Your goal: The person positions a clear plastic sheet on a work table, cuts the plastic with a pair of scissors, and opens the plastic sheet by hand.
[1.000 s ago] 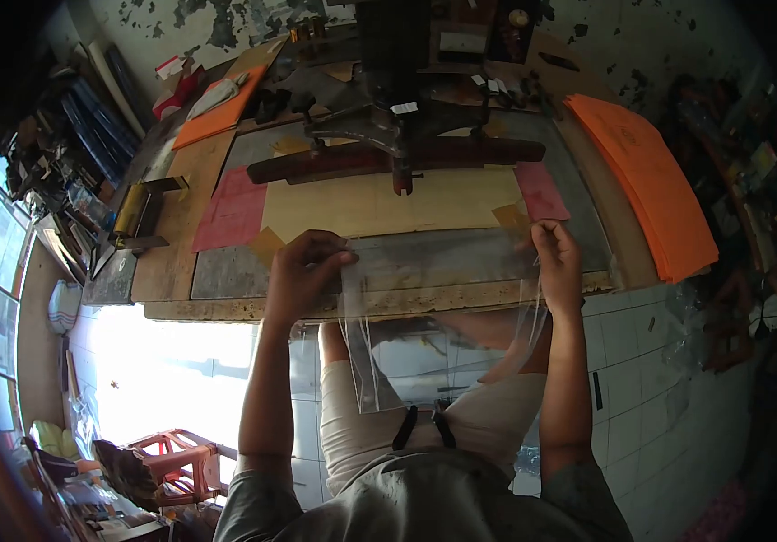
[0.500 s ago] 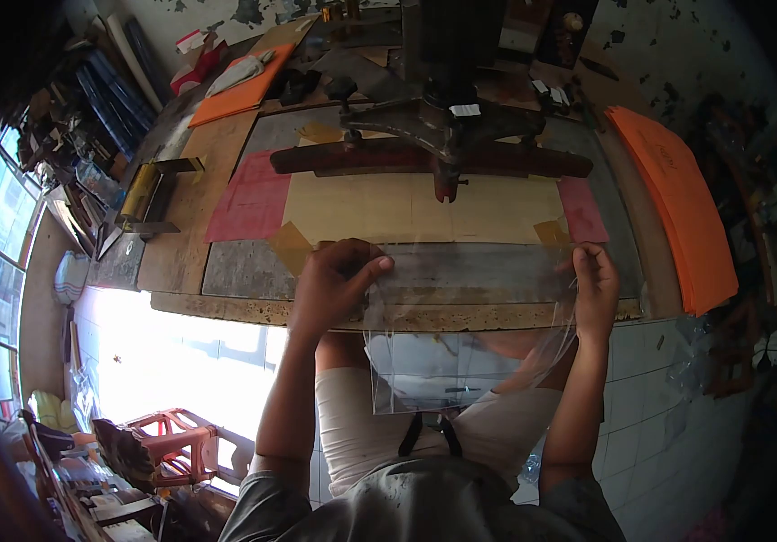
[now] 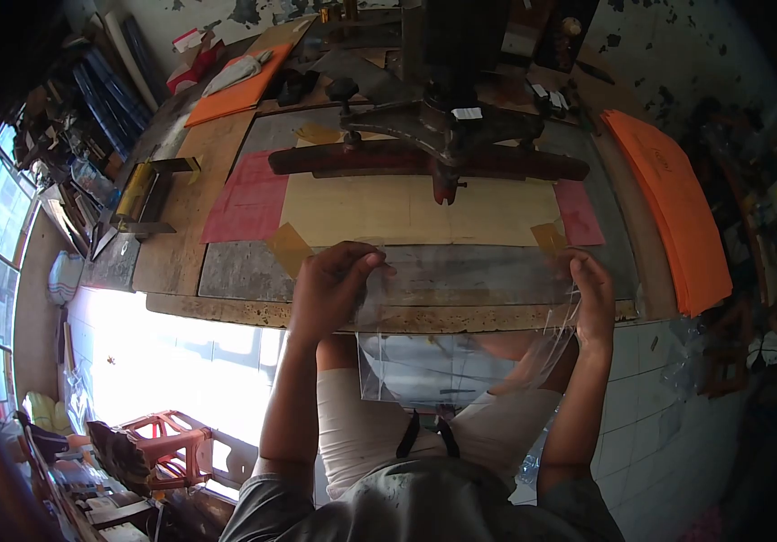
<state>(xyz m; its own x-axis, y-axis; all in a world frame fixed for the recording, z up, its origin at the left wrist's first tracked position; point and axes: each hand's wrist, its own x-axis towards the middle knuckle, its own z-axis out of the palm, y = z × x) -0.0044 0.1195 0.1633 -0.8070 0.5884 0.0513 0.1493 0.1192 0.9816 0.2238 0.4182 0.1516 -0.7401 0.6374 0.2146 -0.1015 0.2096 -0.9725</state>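
A clear plastic sheet (image 3: 442, 372) hangs between my two hands, over the front edge of the worktable and partly above my lap. My left hand (image 3: 332, 282) pinches its upper left corner between thumb and fingers. At the upper right, my right hand (image 3: 592, 291) grips the other side, where the sheet bunches into creases. Behind the sheet, a cream-coloured board (image 3: 415, 206) lies under the dark bar (image 3: 424, 163) of a metal press. Pink sheets (image 3: 246, 197) show at both ends of the board, with tan tape (image 3: 289, 250) at its front corners.
Folded orange sheets (image 3: 673, 212) lie along the table's right side. A roll of gold foil (image 3: 135, 194) in a metal holder sits at the left. On the floor at lower left stands a red plastic stool (image 3: 172, 449). The wooden table edge (image 3: 226, 312) runs just beneath my hands.
The plastic sheet's lower edge has risen slightly, and the right side has bunched more. My right hand has turned a little, and both hands stay on the sheet.
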